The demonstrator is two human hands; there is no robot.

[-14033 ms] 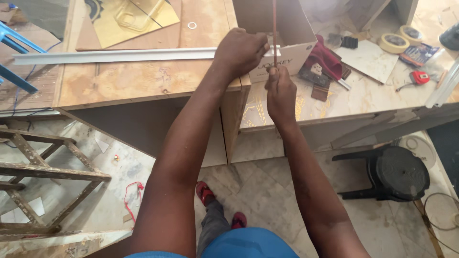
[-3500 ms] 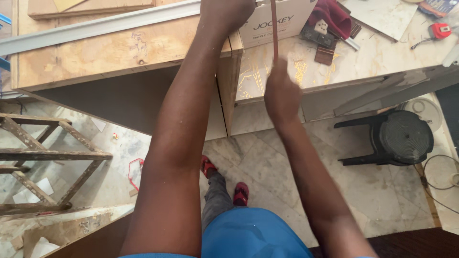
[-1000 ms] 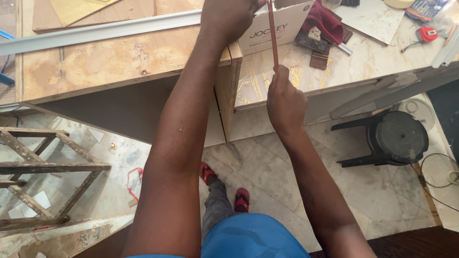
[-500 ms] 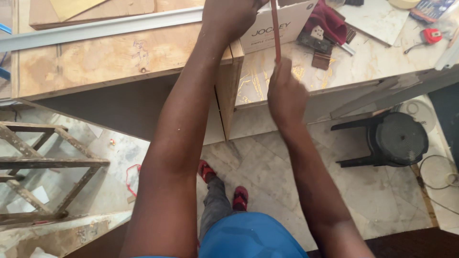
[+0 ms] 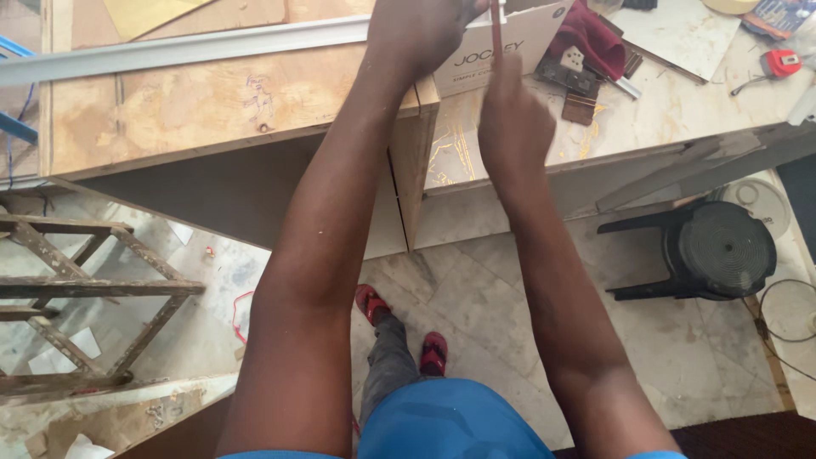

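Hacksaw blade [image 5: 495, 34] gripped in my right hand [image 5: 512, 127], upright against the aluminium rail [image 5: 187, 49]; my left hand [image 5: 421, 34] clamps rail and white box [image 5: 501, 53]. Mid-cut, I judge; next calls for steady strokes.

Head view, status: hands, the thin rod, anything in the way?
Left hand pressed on white box. Right hand grips thin reddish rod, upright. Red cloth beside box.

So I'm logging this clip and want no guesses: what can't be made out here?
Head view only:
- Thin reddish-brown rod: its top is cut off by the picture's upper edge.
- Left hand: fingertips run out of frame; what they press is unclear.
- Right hand: seen from the back, so its grip on the rod is hidden.
- White cardboard box: partly covered by both hands.
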